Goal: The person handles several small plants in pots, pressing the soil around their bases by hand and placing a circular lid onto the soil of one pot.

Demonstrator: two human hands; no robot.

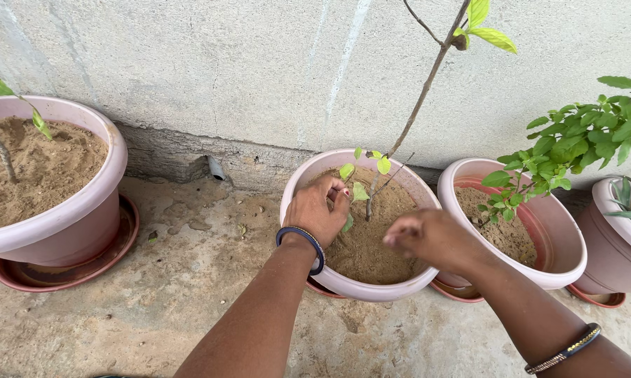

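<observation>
Both hands are working over the middle pot (363, 288), a pale pink plastic pot standing on a reddish saucer on the concrete floor (189, 308) against a grey wall (259, 70). The pot is filled with dry sandy soil (371, 245), and a thin sapling (399, 140) is rising from it, leaning toward the upper right, with a few small green leaves low on its stem.

The left hand (319, 210) is reaching in over the near-left rim, its fingers curled down by the soil near the base of the stem, close to a small leaf (359, 192). Its grip is looking narrow, fingertips bunched together as if pinching something small, but what it is holding, if anything, cannot be told. The right hand (431, 238) is hovering above the soil on the right side of the same pot, blurred with motion; its fingers are drawn together, and whether they are closed on anything cannot be told either.

Judging by this, the step in hand is tending the soil around the stem, picking at or loosening it. The next move is calling for care near the thin stem and low leaves, with fingers staying shallow in the loose soil.

Other pots are standing beside it: one (84, 210) to the left, well apart, one with a leafy plant (574, 147) just to the right.
</observation>
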